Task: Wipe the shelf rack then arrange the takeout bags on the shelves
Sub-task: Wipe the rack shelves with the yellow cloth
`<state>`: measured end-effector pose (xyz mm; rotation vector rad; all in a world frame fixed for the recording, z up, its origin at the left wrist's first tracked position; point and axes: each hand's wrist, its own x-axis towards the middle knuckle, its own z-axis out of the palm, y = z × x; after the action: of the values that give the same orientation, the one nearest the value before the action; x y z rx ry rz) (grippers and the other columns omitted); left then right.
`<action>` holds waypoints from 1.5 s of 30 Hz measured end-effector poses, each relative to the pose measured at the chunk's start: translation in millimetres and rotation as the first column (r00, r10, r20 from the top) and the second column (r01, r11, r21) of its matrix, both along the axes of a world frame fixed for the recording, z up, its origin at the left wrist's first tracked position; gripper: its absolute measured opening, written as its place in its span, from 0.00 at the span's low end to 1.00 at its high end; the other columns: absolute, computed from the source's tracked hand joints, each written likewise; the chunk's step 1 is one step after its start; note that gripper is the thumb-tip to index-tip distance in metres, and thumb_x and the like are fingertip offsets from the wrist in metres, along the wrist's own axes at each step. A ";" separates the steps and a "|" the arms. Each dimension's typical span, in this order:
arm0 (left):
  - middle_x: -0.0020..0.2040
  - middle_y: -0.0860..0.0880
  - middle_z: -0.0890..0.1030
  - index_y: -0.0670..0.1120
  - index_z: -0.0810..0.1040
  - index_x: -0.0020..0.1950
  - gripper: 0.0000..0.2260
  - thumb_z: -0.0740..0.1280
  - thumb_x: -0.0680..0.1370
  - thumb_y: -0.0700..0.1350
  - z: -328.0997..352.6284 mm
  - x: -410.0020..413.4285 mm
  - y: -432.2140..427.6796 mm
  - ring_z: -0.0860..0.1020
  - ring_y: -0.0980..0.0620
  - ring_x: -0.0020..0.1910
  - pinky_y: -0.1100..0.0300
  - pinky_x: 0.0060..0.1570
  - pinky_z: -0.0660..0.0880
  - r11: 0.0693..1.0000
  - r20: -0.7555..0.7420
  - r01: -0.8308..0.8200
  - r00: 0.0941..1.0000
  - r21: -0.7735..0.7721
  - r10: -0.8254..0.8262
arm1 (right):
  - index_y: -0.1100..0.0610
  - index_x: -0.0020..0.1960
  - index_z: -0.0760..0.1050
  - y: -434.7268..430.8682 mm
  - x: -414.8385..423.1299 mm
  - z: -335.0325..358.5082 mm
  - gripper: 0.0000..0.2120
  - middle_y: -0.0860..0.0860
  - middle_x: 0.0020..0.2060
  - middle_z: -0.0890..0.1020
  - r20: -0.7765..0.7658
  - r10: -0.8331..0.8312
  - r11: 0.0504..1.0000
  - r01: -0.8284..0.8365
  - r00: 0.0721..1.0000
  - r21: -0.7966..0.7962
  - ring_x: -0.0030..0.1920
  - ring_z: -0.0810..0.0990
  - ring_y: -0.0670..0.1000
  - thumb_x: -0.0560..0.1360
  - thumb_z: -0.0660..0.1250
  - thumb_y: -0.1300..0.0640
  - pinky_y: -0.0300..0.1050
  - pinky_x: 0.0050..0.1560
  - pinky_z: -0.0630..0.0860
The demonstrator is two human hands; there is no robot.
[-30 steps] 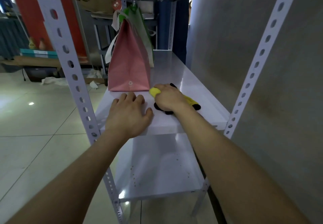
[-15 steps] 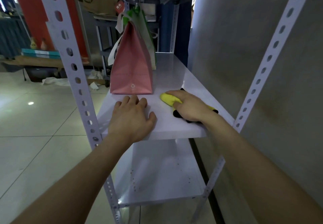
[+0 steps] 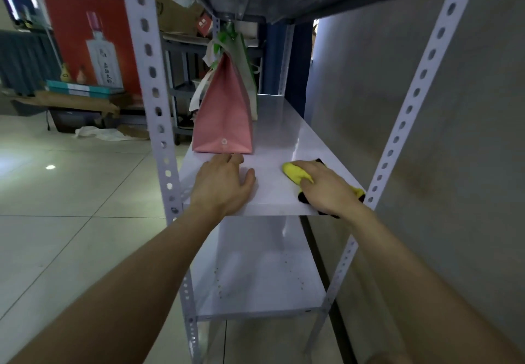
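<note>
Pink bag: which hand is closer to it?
Left. The left hand rests flat on the shelf just in front of the pink bag; the right hand grips the yellow cloth farther to the right.

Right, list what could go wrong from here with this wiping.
1. The pink bag stands tall near the shelf's left edge, just beyond the left hand; a sweep that way might tip it off.
2. The cloth under the right hand seems to overhang the front corner and could slip off.
3. That hand is close to the perforated upright and may scrape on it.
</note>
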<state>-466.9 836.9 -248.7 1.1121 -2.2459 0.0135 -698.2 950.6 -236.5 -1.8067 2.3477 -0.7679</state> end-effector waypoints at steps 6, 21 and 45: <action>0.54 0.48 0.79 0.46 0.79 0.63 0.09 0.68 0.84 0.46 4.5 44.0 37.7 0.78 0.49 0.49 0.58 0.44 0.72 0.896 -0.319 0.052 0.924 -0.440 -0.211 | 0.43 0.80 0.67 -1.9 4.1 8.1 0.23 0.49 0.78 0.71 0.085 -0.057 0.998 0.056 0.995 0.019 0.74 0.71 0.55 0.86 0.57 0.43 0.51 0.70 0.68; 0.60 0.46 0.84 0.53 0.54 0.83 0.27 0.54 0.87 0.62 74.3 95.1 -3.4 0.84 0.40 0.49 0.43 0.45 0.81 0.990 -0.555 -0.073 0.832 -0.123 -0.008 | 0.35 0.75 0.73 -19.7 122.4 19.5 0.30 0.39 0.75 0.73 0.197 0.274 0.956 -0.289 0.941 0.052 0.71 0.72 0.45 0.75 0.55 0.33 0.45 0.72 0.66; 0.59 0.54 0.80 0.53 0.54 0.84 0.29 0.51 0.88 0.66 57.6 92.3 -20.8 0.81 0.53 0.46 0.47 0.46 0.82 0.965 -0.590 -0.108 0.805 -0.239 -0.056 | 0.40 0.75 0.72 -37.7 16.3 17.4 0.24 0.51 0.65 0.80 0.162 -0.071 0.996 0.063 0.984 0.056 0.46 0.82 0.53 0.81 0.64 0.37 0.47 0.48 0.77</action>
<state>-374.6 816.1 -191.1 0.8502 -1.6065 -0.0239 -682.0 912.9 -219.0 -1.5869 2.3102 -0.8233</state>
